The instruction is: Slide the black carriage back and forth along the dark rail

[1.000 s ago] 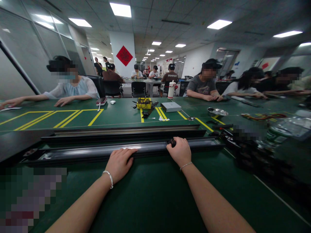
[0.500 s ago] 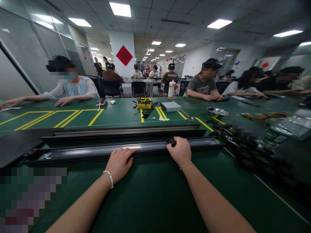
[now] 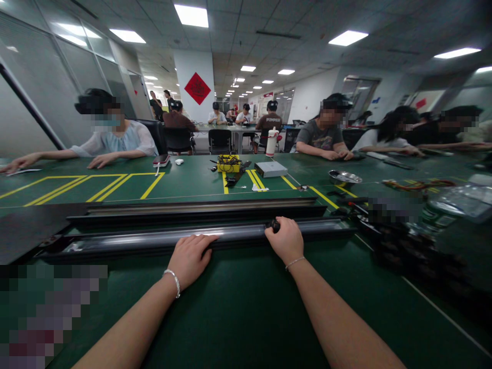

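Note:
A long black channel with a shiny grey inner surface lies crosswise in front of me. My left hand rests on its near edge left of the middle, fingers stretched out over the rim and thumb on the near side. Farther right, my right hand is closed around a small black piece, holding it at the channel's inner surface. My fingers hide much of that piece, so its kind does not show. Directly behind lies a second long black channel, touched by neither hand.
Dark jumbled parts crowd the right side near a clear plastic container. Beyond the channels are a metal bowl, a grey box and a yellow box with cables. A dark panel lies left. Co-workers sit across the table.

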Available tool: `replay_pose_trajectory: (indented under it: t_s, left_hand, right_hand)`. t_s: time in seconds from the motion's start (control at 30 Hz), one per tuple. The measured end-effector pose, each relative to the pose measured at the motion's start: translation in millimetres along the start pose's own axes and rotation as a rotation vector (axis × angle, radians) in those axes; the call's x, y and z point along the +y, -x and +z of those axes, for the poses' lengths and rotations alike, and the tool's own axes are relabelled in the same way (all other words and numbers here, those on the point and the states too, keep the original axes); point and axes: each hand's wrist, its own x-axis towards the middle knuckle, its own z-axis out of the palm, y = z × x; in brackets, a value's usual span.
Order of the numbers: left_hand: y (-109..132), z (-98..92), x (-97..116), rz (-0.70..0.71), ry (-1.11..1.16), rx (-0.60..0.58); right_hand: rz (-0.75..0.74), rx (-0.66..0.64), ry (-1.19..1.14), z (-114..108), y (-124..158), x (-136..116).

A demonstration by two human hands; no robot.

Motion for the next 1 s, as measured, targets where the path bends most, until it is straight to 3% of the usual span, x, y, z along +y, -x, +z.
replay_pose_trajectory:
  t_s: [1.0]
  left_hand:
    - [0.7, 1.6, -0.6, 0.009, -0.012, 0.005]
  right_hand:
    - [0.039, 0.008, 0.016, -0.3, 1.0, 3.5]
